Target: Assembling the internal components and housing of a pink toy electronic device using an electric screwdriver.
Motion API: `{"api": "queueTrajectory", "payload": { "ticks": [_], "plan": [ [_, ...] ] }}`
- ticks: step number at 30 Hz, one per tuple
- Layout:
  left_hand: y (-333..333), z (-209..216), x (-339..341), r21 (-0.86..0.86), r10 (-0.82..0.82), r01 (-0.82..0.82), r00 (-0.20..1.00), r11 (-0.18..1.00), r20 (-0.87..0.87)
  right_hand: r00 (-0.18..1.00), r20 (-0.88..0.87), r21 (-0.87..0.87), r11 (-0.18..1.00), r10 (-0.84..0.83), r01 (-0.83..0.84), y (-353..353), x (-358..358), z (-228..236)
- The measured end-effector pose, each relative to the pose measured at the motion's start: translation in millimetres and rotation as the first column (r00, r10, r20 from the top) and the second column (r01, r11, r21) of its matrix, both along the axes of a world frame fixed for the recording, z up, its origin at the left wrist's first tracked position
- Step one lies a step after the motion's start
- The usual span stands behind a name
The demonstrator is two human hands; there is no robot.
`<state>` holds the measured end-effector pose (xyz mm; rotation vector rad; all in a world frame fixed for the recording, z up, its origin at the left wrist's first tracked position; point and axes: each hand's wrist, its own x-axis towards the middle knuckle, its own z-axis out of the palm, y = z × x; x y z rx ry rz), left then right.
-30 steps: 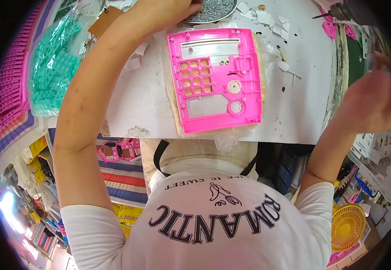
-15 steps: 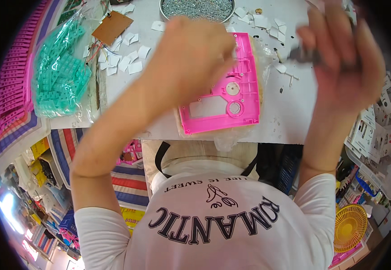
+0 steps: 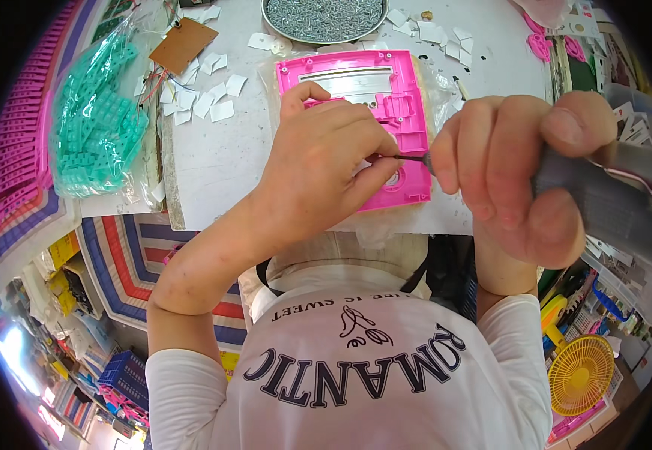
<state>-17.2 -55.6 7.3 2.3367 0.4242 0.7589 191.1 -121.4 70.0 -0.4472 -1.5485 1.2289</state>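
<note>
A pink plastic panel (image 3: pixel 386 90) with a silver strip lies on the white table (image 3: pixel 213 157). My left hand (image 3: pixel 326 157) rests over its lower half, thumb and fingertips pinched at the thin metal tip of a tool, maybe holding a small screw there; I cannot tell. My right hand (image 3: pixel 521 172) is wrapped around a grey electric screwdriver (image 3: pixel 611 195), its bit pointing left toward the panel near my left fingertips.
A round metal tray of screws (image 3: pixel 324 16) sits at the far edge. White paper squares (image 3: pixel 202 97) are scattered left of the panel. A bag of teal plastic parts (image 3: pixel 97 124) lies at the left, pink stacked parts (image 3: pixel 11 150) beyond it. A yellow fan (image 3: pixel 581 375) stands lower right.
Both hands came in from the far sides of the table to meet over the pink panel. My right hand brought the screwdriver down level with my left fingertips.
</note>
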Motion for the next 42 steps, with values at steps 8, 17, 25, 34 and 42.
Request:
{"api": "queueTrajectory", "payload": {
  "ticks": [8, 17, 25, 34, 42],
  "plan": [
    [0.7, 4.8, -2.6, 0.106, 0.094, -0.081, 0.988, 0.991, -0.125, 0.924, -0.032, -0.112, 0.92, -0.381, 0.375, -10.2, -22.4, -24.8],
    [3.4, -7.5, -2.5, 0.266, 0.054, -0.002, 0.98, 0.964, -0.19, 0.872, 0.112, -0.034, 0.875, -0.476, 0.482, -0.1, -30.8, -51.8],
    [-2.7, -12.0, 2.6, 0.341, 0.071, 0.002, 0.977, 0.94, -0.201, 0.965, -0.009, -0.131, 0.957, -0.262, 0.258, 9.4, -21.7, -53.7],
    [123.7, 22.6, -131.0, 0.365, 0.619, -0.506, 0.556, 0.782, -0.555, 0.957, -0.071, -0.082, 0.958, -0.28, 0.275, -7.5, 50.9, 9.5],
    [149.4, 27.7, -186.7, 0.507, 0.51, -0.177, 0.558, 0.844, -0.655, 0.93, -0.006, -0.163, 0.918, -0.367, 0.361, -6.0, 47.3, -7.8]
  ]
}}
